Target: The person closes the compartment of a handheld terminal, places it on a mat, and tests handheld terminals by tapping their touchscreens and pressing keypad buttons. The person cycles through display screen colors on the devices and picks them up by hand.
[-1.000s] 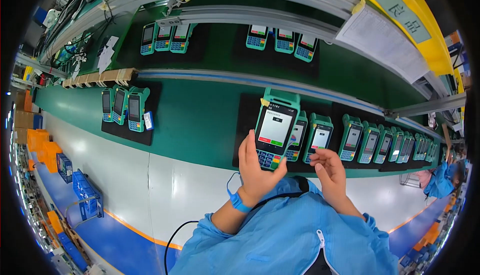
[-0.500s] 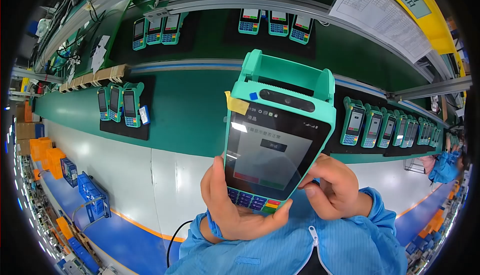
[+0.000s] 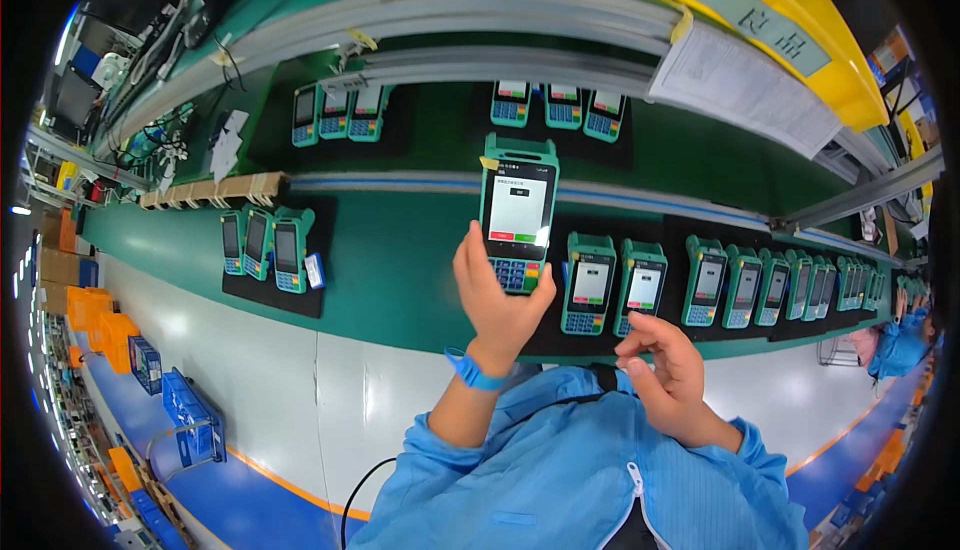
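My left hand (image 3: 500, 300) grips a green payment terminal (image 3: 518, 212) by its lower end, thumb on one side of the keypad and fingers on the other. Its lit screen faces me, and a bit of yellow tape sticks to its top left corner. A blue band circles my left wrist. My right hand (image 3: 668, 375) holds nothing, its fingers loosely bent and thumb apart. It is nearest to a terminal (image 3: 641, 288) on the bench, in front of its lower edge; I cannot tell if they touch. Another lit terminal (image 3: 588, 285) stands left of that one.
More terminals (image 3: 706, 282) line the green bench (image 3: 400, 250) to the right. Three dark-screened ones (image 3: 289, 255) lie on a black mat at left. Behind a metal rail, others (image 3: 367, 112) rest on a farther surface. A yellow bin (image 3: 850, 50) hangs top right. A co-worker's blue sleeve (image 3: 900, 345) shows far right.
The held terminal has moved away from my face toward the bench, left hand still on it. My right hand has come off its side. Two terminals behind it now show.
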